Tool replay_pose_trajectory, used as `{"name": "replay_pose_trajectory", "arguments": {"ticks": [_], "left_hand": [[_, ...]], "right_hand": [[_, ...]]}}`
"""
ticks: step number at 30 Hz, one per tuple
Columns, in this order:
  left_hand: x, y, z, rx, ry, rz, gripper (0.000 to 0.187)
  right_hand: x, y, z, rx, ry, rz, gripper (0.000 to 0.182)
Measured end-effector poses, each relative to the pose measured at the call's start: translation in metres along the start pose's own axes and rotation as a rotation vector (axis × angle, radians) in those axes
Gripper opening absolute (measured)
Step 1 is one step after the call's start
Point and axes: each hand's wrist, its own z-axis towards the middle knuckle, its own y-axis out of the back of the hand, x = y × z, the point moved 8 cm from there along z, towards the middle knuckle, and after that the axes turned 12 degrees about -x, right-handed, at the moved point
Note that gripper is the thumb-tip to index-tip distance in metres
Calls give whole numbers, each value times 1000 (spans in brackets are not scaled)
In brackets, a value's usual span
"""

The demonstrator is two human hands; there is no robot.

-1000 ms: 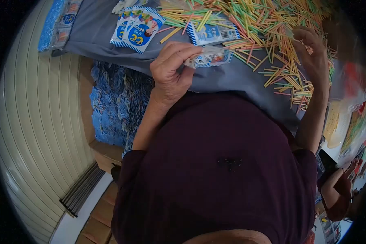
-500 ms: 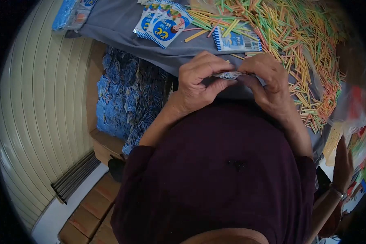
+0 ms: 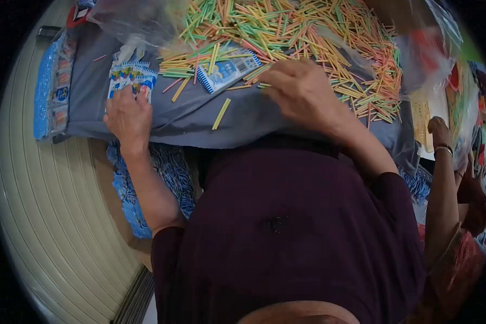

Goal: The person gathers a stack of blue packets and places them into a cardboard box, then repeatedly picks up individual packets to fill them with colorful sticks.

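Observation:
My left hand (image 3: 128,116) is at a pile of small blue-and-white printed packets (image 3: 130,73) on the left of the cloth, its fingers curled onto a packet at the near edge. My right hand (image 3: 305,94) hovers by the near edge of a large heap of coloured sticks (image 3: 302,40), its fingertips smeared by motion. Just left of it lies a single blue-and-white packet (image 3: 229,70), with two yellow-green sticks (image 3: 214,58) across it. A pair of yellow sticks (image 3: 221,114) lies apart on the grey cloth (image 3: 183,119).
A clear bag of blue packets (image 3: 51,89) lies at the table's left end. Clear plastic film (image 3: 140,21) covers part of the back. Below the edge is a box of blue packet strips (image 3: 170,173). Another person's arm (image 3: 443,178) is at the right.
My hands have parted from the small packet they held together. The left went to the packet pile, the right to the stick heap. The view has shifted, and two sticks now lie near the edge.

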Motion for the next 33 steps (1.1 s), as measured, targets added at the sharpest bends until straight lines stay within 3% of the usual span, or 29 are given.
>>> {"name": "replay_pose_trajectory", "arguments": {"ticks": [2,3,6,7,8,10,12,13,15,18,20,22,27,30,33], "left_hand": [[2,1,-1,4,27,4,33],[-4,13,-2,-98,16,-42,34],[-27,42,0,-310,-57,-175,36],[-38,55,-1,-422,-123,-264,36],[-49,56,-2,-422,-127,-266,36],[-95,46,-7,-153,-310,-736,38],[-127,41,-8,-43,-365,-808,37],[-142,36,-11,75,-423,-876,36],[-155,36,-11,38,-493,-808,31],[-170,34,-18,-26,-591,-687,21],[-175,32,-26,-56,-616,-638,16],[-179,28,-32,-73,-649,-495,12],[-166,34,-28,-230,-522,-713,10],[-157,36,-26,-243,-451,-844,10],[-155,36,-26,-198,-403,-887,11]], "right_hand": [[-41,30,-7,-109,-178,-151,16],[-56,40,-11,-107,-179,-157,16],[-100,63,-17,-140,-322,-343,23],[-106,60,-15,-39,-320,-461,33],[-110,57,-15,64,-316,-578,43],[-104,48,-11,99,-338,-645,50],[-103,39,-7,135,-355,-712,58],[-108,35,-6,132,-383,-680,56],[-114,33,-1,126,-420,-658,56],[-134,26,-8,290,-578,-655,40],[-132,28,-12,145,-449,-649,31],[-126,25,-10,156,-407,-715,31],[-121,27,-13,39,-279,-787,30],[-140,34,-18,93,-419,-595,28],[-152,44,-25,95,-584,-407,15]]}}
